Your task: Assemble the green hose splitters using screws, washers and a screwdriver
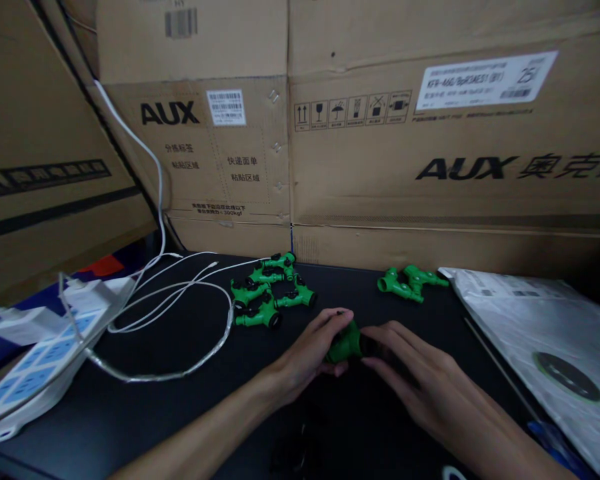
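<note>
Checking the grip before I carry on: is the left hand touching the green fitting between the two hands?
Touching. The head view shows the left hand curled around the green fitting, overlapping its near side with no gap visible.

Power strip (pixel 30 383) left of the fittings (pixel 263 315), cartons (pixel 340 190) behind, probably a package (pixel 505 327) right.

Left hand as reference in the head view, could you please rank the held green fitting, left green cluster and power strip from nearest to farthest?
1. Green fitting: in the left hand.
2. Green cluster: ahead, leftward.
3. Power strip: far left.
</note>
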Action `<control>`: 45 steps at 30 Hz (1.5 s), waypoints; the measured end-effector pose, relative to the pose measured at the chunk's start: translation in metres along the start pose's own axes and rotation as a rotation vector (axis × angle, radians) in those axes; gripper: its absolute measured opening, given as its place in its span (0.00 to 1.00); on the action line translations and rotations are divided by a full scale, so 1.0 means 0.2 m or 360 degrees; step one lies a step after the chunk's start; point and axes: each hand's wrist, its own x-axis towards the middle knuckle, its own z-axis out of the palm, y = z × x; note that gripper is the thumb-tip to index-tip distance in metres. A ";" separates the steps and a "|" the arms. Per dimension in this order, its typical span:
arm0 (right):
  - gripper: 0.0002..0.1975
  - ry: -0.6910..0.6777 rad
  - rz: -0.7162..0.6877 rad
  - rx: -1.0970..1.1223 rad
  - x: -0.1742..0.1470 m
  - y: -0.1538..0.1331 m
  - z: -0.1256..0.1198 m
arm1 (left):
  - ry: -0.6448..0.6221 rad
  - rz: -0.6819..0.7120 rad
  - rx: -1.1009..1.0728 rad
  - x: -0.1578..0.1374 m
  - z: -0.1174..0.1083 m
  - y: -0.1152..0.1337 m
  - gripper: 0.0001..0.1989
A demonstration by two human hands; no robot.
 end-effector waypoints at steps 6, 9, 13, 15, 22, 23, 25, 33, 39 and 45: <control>0.03 -0.0053 0.0325 0.0389 0.01 -0.02 0.02 | 0.0017 0.0009 0.0120 -0.01 0.02 0.01 0.26; 0.06 0.0015 0.0548 0.0539 0.02 -0.04 0.05 | 0.0079 0.0042 0.0201 -0.02 0.03 0.02 0.28; 0.09 -0.0004 0.0632 0.0584 0.02 -0.05 0.06 | 0.0079 0.0054 0.0212 -0.02 0.03 0.02 0.29; 0.07 0.0028 0.0506 0.0466 0.02 -0.05 0.04 | 0.0066 0.0033 0.0158 -0.02 0.02 0.01 0.28; 0.13 0.0029 -0.0029 0.0010 0.00 -0.01 0.01 | -0.0009 -0.0032 -0.0019 0.00 0.01 0.00 0.28; 0.12 0.0029 -0.0018 0.0019 0.00 0.00 0.02 | -0.0001 -0.0030 0.0002 0.00 0.01 0.00 0.28; 0.10 0.0023 0.0067 0.0093 -0.01 -0.01 0.03 | 0.0023 -0.0007 0.0062 0.00 0.02 0.00 0.28; 0.12 0.0059 0.0683 0.0678 0.02 -0.08 0.03 | 0.0045 0.0293 0.0196 -0.03 0.04 0.00 0.34; 0.12 0.0166 0.0391 0.0347 0.03 -0.05 0.01 | 0.0062 0.0077 0.0120 -0.03 0.04 0.01 0.28; 0.06 0.0177 0.0133 0.0251 0.03 -0.04 0.01 | 0.0046 0.0041 0.0081 -0.01 0.03 0.00 0.26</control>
